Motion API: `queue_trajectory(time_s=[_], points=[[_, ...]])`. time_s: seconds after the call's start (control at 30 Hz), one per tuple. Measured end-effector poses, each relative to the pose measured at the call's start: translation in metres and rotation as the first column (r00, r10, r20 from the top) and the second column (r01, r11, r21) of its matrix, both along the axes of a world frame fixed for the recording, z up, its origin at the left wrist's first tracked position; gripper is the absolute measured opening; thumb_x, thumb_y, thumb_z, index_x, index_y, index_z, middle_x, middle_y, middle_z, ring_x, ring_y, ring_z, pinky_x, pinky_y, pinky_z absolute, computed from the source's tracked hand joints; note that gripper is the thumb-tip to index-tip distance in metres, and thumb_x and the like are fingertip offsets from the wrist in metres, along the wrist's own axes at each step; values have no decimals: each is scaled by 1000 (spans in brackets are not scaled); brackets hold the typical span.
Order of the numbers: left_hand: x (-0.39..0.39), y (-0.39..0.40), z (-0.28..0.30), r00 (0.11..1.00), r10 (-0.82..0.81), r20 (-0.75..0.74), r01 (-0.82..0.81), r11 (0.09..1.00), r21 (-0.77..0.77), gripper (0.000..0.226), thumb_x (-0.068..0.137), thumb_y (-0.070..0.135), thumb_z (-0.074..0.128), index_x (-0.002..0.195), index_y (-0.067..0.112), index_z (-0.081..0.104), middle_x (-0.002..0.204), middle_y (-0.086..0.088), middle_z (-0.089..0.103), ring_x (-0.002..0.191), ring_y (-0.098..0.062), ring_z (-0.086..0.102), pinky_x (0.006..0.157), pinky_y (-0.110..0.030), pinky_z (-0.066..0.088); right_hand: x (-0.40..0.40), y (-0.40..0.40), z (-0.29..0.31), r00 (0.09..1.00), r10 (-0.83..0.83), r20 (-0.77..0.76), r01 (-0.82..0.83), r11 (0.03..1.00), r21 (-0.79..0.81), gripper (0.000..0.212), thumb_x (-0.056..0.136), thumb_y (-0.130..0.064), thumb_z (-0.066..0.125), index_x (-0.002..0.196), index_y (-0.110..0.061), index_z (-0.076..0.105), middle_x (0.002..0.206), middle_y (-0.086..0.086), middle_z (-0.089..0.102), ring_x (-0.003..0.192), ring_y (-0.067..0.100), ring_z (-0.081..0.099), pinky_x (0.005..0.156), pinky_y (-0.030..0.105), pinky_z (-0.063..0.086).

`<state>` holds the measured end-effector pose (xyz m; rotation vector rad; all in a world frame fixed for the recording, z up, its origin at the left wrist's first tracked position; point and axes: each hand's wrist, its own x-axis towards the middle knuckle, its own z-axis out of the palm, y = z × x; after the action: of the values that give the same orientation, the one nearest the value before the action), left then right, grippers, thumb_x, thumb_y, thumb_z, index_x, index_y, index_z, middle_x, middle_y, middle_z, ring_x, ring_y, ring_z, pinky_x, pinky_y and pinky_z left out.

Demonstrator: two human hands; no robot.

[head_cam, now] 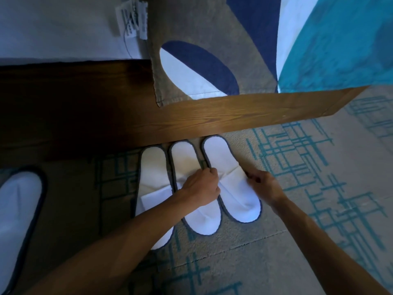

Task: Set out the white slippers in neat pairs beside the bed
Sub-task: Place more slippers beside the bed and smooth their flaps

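Three slippers lie in a row on the carpet against the bed frame [212, 118]. We pinch the right slipper [229, 184] at both edges, left hand [202, 186] at nine o'clock, right hand [262, 185] at three. Judged best: nudge it parallel, heels level with its neighbour [191, 188].

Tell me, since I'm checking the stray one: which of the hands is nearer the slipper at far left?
Left. The left hand is nearer the lone slipper; the right hand lies farther away.

No text can be read. The white tags [132, 19] sewn on the sheet [53, 28] at the top left carry dark print, but it is too blurred to read.
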<state>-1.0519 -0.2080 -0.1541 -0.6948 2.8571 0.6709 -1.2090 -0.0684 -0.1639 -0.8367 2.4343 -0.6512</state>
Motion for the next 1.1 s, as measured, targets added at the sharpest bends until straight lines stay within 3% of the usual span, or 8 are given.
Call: queue_trajectory(time_s=[0.1, 0.2, 0.3, 0.37, 0.47, 0.63, 0.8, 1.1], points=[[0, -3, 3, 1000, 8, 9, -9, 998, 66, 22, 91, 20, 50, 106, 4, 47, 103, -19, 63, 91, -33, 62, 64, -34, 45, 4, 0, -1, 1000, -12, -24, 10, 999, -52, 31, 84, -13, 60, 113, -24, 67, 80, -6, 63, 73, 12, 58, 61, 19, 39], [5, -10, 10, 1000, 24, 8, -24, 994, 107, 27, 92, 19, 49, 113, 3, 43, 103, -19, 63, 90, -34, 63, 62, -34, 42, 4, 2, 1, 998, -63, 9, 64, 995, -80, 28, 80, -10, 61, 104, -23, 68, 72, -15, 62, 66, 3, 57, 54, 10, 39], [17, -22, 17, 999, 54, 5, -54, 997, 62, 21, 92, 23, 50, 103, 8, 43, 105, -15, 58, 94, -34, 60, 66, -36, 44, 2, 5, 5, 997, -71, -8, 70, 995, -74, 20, 77, -10, 63, 94, -20, 69, 71, -5, 65, 66, 12, 61, 51, 19, 41], [29, -32, 22, 997, 49, 53, -50, 999, 20, 27, 91, 29, 52, 105, 8, 45, 110, -14, 49, 101, -32, 54, 72, -39, 46, 2, 6, 9, 1000, -3, -17, 2, 997, -72, 21, 75, -10, 65, 94, -17, 69, 75, 5, 68, 71, 24, 64, 54, 25, 44], [51, -43, 27, 983, -6, 185, 19, 997, -70, 52, 87, 44, 59, 125, 14, 43, 127, -13, 37, 114, -34, 43, 91, -42, 46, 5, 6, 13, 992, 123, 3, -123, 991, -48, 41, 74, -12, 68, 114, -21, 65, 97, 7, 61, 79, 25, 61, 67, 26, 46], [71, -46, 29, 959, -57, 277, 48, 998, 42, 71, 79, 45, 69, 138, 24, 36, 148, -8, 18, 133, -33, 23, 108, -45, 36, 17, 0, 15, 979, 197, -54, -197, 980, -5, 53, 75, -11, 71, 125, -23, 59, 113, 3, 45, 89, 15, 49, 86, 26, 45], [74, -41, 20, 972, -51, 231, 35, 997, 75, 72, 78, 33, 74, 137, 22, 36, 151, -3, 11, 140, -27, 14, 107, -44, 39, 20, -4, 17, 968, 240, -70, -237, 970, 44, 52, 80, -10, 68, 130, -18, 56, 122, 11, 45, 104, 29, 53, 100, 35, 45], [78, -42, 13, 983, -36, 179, 25, 998, 65, 68, 79, 36, 73, 136, 25, 38, 149, 1, 16, 139, -24, 19, 102, -42, 45, 23, 1, 12, 969, 233, -81, -231, 972, 37, 53, 81, -11, 67, 132, -20, 54, 122, 11, 44, 109, 29, 50, 102, 31, 39]])
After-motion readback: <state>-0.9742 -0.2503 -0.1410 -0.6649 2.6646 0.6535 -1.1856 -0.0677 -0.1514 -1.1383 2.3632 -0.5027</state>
